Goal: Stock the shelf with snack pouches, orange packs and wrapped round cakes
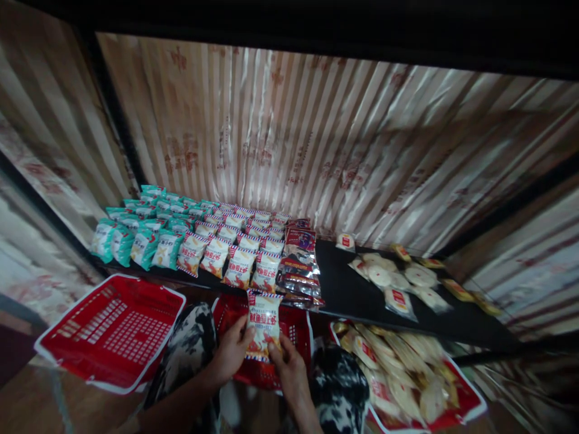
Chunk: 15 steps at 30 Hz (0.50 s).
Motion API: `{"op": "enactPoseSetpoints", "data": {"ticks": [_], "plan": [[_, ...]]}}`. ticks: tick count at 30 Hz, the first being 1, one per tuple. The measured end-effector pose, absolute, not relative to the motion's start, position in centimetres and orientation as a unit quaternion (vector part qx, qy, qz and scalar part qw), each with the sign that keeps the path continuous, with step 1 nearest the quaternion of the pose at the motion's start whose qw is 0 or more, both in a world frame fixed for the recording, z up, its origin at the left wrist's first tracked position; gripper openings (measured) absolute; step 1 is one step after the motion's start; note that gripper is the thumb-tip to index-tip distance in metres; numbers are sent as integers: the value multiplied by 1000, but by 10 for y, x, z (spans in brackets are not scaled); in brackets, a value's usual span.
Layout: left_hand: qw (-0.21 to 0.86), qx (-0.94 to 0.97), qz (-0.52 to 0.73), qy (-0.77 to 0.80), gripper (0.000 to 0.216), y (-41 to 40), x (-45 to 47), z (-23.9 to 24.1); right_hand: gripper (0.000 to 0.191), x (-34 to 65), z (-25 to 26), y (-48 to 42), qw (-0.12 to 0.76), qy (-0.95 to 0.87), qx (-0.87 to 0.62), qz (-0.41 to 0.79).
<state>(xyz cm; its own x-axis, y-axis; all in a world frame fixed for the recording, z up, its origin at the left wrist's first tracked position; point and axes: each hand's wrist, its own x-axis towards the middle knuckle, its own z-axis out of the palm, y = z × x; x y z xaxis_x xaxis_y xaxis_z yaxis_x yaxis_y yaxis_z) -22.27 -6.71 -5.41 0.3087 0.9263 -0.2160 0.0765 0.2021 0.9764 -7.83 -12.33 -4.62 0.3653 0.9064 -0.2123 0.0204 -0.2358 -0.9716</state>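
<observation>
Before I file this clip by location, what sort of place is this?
Perhaps a shop or storeroom: matching snack bags in rows on a black shelf, and red baskets beside it, one filled with packets.

White with red print and striped edges on the held bag (265, 319), teal and white on the leftmost bags (143, 248), red with white rims on the baskets (147, 294), black-and-white blotches on the trousers (340, 386).
</observation>
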Motion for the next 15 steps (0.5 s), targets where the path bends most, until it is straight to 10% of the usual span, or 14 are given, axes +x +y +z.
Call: {"op": "enactPoseSetpoints", "data": {"ticks": [15], "plan": [[547,551,354,521,57,-38,-263,-66,47,-121,-58,-90,459,-462,-693,310]]}}
